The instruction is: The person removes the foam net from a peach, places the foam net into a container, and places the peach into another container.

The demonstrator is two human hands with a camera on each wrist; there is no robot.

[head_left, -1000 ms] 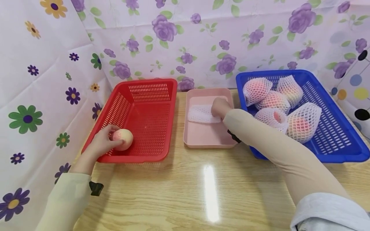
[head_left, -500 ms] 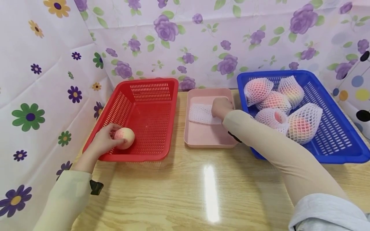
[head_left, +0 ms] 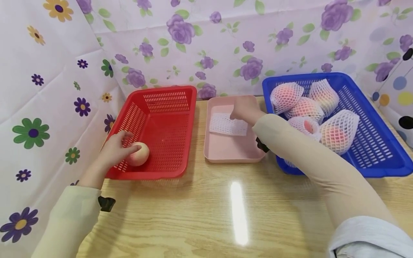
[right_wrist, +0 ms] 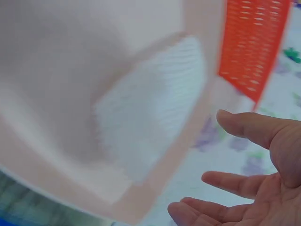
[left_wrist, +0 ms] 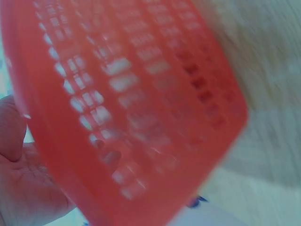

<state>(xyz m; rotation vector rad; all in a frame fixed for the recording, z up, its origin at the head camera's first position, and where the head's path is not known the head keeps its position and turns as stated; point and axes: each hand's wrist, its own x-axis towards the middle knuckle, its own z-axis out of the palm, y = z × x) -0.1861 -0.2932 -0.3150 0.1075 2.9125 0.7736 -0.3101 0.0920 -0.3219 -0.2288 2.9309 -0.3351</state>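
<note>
A bare peach [head_left: 139, 154] sits in the near left corner of the red basket [head_left: 167, 175]. My left hand [head_left: 117, 149] is just beside it, thumb and fingers spread apart, the thumb overlapping the peach's upper edge in the head view; whether they touch I cannot tell. In the left wrist view the basket's wall hides the peach. A white foam net sleeve [head_left: 226, 124] lies flat in the pink tray [head_left: 232, 157]. Over the tray's back right part is my right hand [head_left: 246, 108]; in the right wrist view its fingers are loose and apart from the sleeve, holding nothing.
At the right stands a blue basket [head_left: 384, 172] with several peaches in foam nets, such as a netted peach [head_left: 338, 134] near its front. All three containers stand on a wooden table [head_left: 180, 215], against a flowered cloth [head_left: 219, 53] at the back and left.
My left fingers have spread off the peach, which stays in the red basket. My right hand has let go of the foam net and lifted slightly up and back.
</note>
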